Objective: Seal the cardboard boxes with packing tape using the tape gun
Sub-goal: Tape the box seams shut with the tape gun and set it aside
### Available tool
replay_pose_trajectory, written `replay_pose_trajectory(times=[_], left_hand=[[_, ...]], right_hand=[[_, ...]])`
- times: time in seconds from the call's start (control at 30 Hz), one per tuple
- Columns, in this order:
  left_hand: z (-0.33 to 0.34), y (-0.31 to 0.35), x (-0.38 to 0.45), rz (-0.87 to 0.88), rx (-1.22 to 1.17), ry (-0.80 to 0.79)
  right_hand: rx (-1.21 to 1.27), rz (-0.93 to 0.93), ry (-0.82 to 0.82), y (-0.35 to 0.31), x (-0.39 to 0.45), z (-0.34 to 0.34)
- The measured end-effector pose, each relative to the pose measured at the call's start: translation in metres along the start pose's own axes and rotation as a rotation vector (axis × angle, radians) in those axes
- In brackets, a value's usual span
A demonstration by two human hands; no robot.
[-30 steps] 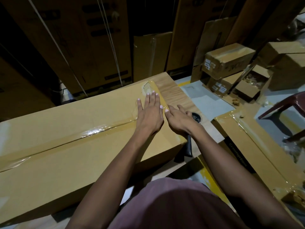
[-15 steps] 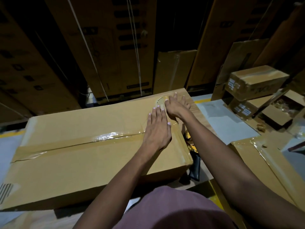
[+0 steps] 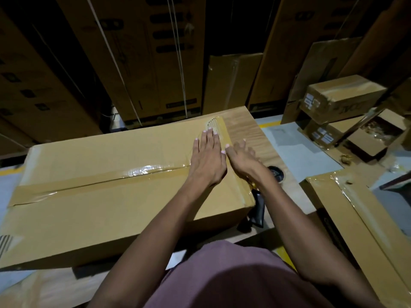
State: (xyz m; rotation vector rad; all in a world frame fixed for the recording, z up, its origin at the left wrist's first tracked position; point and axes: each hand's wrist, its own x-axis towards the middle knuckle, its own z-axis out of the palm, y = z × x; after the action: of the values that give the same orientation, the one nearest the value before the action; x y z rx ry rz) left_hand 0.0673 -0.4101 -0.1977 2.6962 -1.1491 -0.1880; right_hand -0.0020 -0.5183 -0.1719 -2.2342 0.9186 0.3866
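Box: the large cardboard box (image 3: 106, 196) lay on the wooden table (image 3: 249, 127) — tape (image 3: 142, 171) along its seam.
Left hand (image 3: 208, 161): flat, fingers straight, pressing the box top.
Right hand (image 3: 241, 155): flat at the taped right edge.
Tape gun (image 3: 258, 207): on the table just beside the box.

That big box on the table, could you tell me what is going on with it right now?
A person is smoothing packing tape onto the large cardboard box. The left hand lies flat on top near its right end, and the right hand presses the tape along that edge. The tape gun lies on the table beside the box, unheld.
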Motion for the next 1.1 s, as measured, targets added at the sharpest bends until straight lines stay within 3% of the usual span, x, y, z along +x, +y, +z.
replay_pose_trajectory(times=[0.13, 0.27, 0.6, 0.87, 1.1], left_hand=[[0.002, 0.002, -0.002, 0.001, 0.004, 0.015], [0.005, 0.004, -0.005, 0.016, 0.018, 0.014], [0.005, 0.004, -0.006, 0.019, 0.001, -0.016], [0.005, 0.003, -0.008, 0.018, 0.002, 0.007], [0.0, 0.004, -0.008, 0.014, 0.0, 0.011]], right_hand=[[-0.034, 0.048, -0.036, 0.051, -0.08, 0.025], [-0.077, 0.06, -0.034, 0.063, -0.101, 0.032], [-0.19, -0.027, 0.086, 0.017, -0.008, 0.007], [-0.109, -0.055, 0.091, -0.024, 0.052, -0.024], [0.094, -0.04, 0.009, -0.019, 0.048, -0.016]])
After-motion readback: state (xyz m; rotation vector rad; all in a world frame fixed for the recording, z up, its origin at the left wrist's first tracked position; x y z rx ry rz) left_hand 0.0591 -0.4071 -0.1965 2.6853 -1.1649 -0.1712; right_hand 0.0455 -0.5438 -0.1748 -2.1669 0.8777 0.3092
